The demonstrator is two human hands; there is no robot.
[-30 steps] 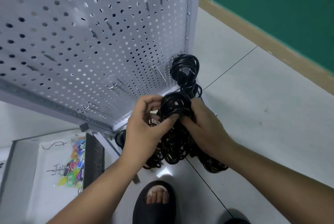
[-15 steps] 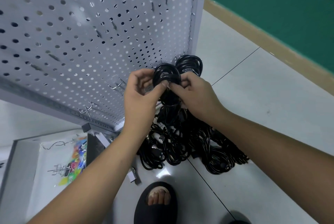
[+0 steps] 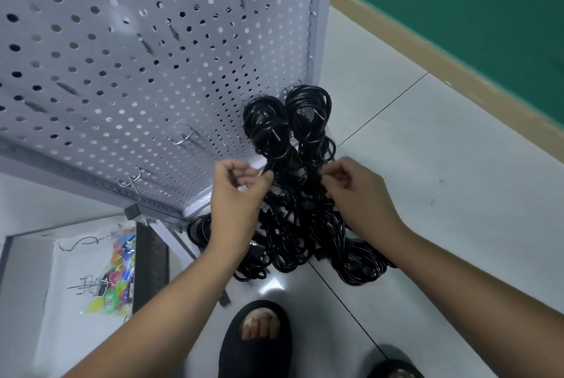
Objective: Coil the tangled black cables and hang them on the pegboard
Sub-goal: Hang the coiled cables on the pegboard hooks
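Note:
Two black cable coils hang on hooks at the lower right corner of the grey pegboard (image 3: 122, 72): the left coil (image 3: 267, 129) and the right coil (image 3: 308, 112). Strands trail down from them into a tangled pile of black cables (image 3: 290, 243) on the floor below. My left hand (image 3: 238, 194) hovers just under the left coil with loosely curled fingers, its thumb tip beside a hanging strand. My right hand (image 3: 358, 191) sits under the right coil, fingers loosely curled next to the strands. Neither hand plainly grips a cable.
Two bare metal hooks (image 3: 183, 139) (image 3: 132, 180) stick out of the pegboard to the left. A tray (image 3: 36, 286) at lower left holds spare hooks and a colourful bag. My feet in black slippers (image 3: 254, 344) stand on the white tiled floor.
Both hands lifted a coil from the pile up to the pegboard, left it on a hook beside the first coil, then let go and drew back down.

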